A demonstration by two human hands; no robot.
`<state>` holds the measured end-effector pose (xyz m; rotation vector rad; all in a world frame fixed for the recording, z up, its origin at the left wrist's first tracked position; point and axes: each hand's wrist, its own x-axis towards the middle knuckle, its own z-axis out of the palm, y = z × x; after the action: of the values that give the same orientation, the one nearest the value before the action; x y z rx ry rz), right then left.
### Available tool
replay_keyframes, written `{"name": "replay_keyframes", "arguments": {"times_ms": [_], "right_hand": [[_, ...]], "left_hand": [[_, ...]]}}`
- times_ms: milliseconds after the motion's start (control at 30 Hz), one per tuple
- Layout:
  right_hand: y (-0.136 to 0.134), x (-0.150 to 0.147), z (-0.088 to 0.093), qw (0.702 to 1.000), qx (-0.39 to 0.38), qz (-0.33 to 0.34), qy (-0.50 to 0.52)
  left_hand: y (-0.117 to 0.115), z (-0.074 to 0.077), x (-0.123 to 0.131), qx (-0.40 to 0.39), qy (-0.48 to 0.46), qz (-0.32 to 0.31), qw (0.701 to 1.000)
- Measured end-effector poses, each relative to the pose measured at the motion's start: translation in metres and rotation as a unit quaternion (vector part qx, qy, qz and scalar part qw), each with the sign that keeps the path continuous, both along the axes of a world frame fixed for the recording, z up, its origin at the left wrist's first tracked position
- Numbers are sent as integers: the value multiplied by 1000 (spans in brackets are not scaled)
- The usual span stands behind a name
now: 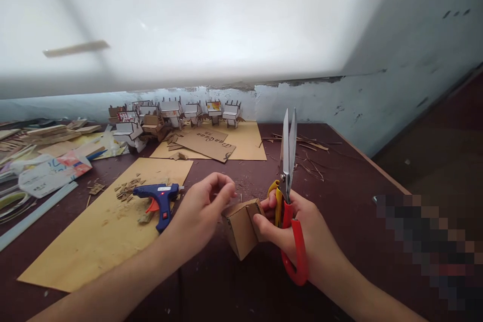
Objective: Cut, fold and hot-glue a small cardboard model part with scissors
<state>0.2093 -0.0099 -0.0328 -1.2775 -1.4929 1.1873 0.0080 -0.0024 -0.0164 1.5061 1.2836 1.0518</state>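
Note:
My right hand [313, 231] holds a pair of scissors [289, 201] with red and yellow handle grips, blades pointing up and slightly apart. Between the thumb and fingers of that same hand is a small folded cardboard piece [241, 229], box-like with angled sides. Just left of it is my left hand [204, 206], its thumb and fingers pinched together at the piece's upper left edge. Whatever sits in that pinch is too small to make out. A blue glue gun [160, 198] with an orange trigger and a lit red light lies left of my left hand.
Beneath the glue gun lies a tan board [94, 241] with cardboard scraps. Several small cardboard models [171, 110] stand along the wall behind printed cardboard sheets [207, 145]. Thin cardboard strips [305, 143] lie at the back right. Packaging [56, 173] and tape rolls [13, 204] crowd the left.

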Motion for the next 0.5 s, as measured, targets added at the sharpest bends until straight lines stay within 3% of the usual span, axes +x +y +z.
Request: {"name": "replay_keyframes", "arguments": {"times_ms": [167, 267, 367, 433, 500], "right_hand": [[2, 0, 7, 1000, -22, 9, 2], [1, -1, 10, 999, -36, 16, 6], [-1, 0, 10, 999, -41, 16, 13], [-1, 2, 10, 999, -44, 13, 20], [-1, 4, 9, 999, -47, 11, 21]], "left_hand": [[24, 6, -9, 11, -61, 59, 996], [40, 18, -9, 18, -34, 16, 999], [54, 30, -4, 102, 85, -19, 991], [59, 35, 1, 205, 167, -13, 964], [58, 37, 3, 257, 221, -9, 941]]}}
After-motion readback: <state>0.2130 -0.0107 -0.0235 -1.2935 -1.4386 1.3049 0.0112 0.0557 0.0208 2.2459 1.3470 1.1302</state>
